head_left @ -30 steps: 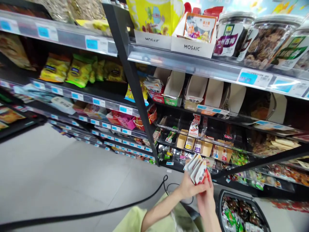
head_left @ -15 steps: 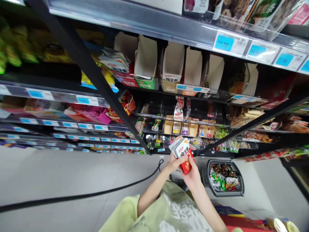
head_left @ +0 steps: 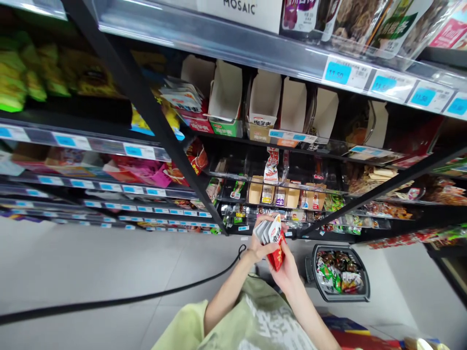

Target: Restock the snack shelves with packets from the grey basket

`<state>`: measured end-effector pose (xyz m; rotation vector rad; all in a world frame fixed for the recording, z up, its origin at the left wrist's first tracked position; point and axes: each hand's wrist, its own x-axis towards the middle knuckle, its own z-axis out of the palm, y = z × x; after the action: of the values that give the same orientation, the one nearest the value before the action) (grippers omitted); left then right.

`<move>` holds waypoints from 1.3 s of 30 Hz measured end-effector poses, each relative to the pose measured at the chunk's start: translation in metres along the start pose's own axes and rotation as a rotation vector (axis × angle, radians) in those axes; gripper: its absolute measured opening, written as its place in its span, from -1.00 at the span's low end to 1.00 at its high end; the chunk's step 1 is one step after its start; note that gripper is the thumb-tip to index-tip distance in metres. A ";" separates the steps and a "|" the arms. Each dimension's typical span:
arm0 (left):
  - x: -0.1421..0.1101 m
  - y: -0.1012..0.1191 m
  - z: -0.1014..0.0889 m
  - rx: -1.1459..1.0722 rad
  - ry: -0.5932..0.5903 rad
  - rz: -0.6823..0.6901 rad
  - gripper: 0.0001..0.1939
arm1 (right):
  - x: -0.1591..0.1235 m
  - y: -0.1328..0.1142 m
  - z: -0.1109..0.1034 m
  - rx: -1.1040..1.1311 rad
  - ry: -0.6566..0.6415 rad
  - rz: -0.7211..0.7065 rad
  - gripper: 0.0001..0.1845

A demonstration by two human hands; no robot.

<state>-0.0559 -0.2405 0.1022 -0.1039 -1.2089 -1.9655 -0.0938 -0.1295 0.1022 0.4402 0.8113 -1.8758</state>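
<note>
Between both hands I hold a small stack of red-and-white snack packets (head_left: 276, 245), in front of my body and above the floor. My left hand (head_left: 259, 245) grips the stack from the left, with the thumb lying across the front packet. On the lower right side, my right hand (head_left: 283, 267) is closed round the red ends; some of its fingers are hidden behind the packets. The white upper ends are fanned apart in layers. Similar packets (head_left: 184, 97) stand in a red carton on the shelf ahead, beside a green-fronted carton (head_left: 226, 127).
Shelves with price tags (head_left: 337, 73) fill the view ahead, holding open cartons and bagged snacks. A dark basket (head_left: 367, 287) with snack packs stands on the floor to my right. A black cord (head_left: 146, 297) crosses at left. Boxes (head_left: 350, 338) lie at lower right.
The packets have tilted, so their layered white edges show more and the front face less. Both hands have shifted slightly left and down with them. The camera view has moved a little.
</note>
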 end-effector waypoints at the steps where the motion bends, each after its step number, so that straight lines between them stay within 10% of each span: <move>1: -0.001 -0.002 0.000 0.006 0.020 -0.001 -0.28 | 0.000 0.000 -0.004 -0.032 0.013 0.007 -0.69; 7: 0.001 -0.002 0.000 0.036 0.022 -0.062 -0.13 | 0.009 -0.002 -0.018 -0.271 -0.009 -0.228 -0.60; 14: 0.033 0.057 -0.027 0.193 0.016 -0.200 0.10 | 0.019 -0.039 0.003 -0.759 0.120 -1.090 -0.50; 19: 0.047 0.109 -0.049 0.582 -0.189 -0.273 -0.21 | 0.000 -0.059 0.040 -1.096 -0.348 -1.631 -0.68; 27: 0.056 0.153 -0.051 0.850 -0.456 0.091 -0.75 | -0.010 -0.060 0.084 -1.137 -0.850 -1.666 -0.42; 39: 0.061 0.145 -0.021 0.752 -0.509 0.230 -0.59 | -0.017 -0.086 0.097 -1.204 -0.946 -1.658 -0.43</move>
<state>0.0069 -0.3243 0.2222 -0.3488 -2.0880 -1.2104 -0.1588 -0.1627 0.2106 -2.2640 1.4926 -1.9033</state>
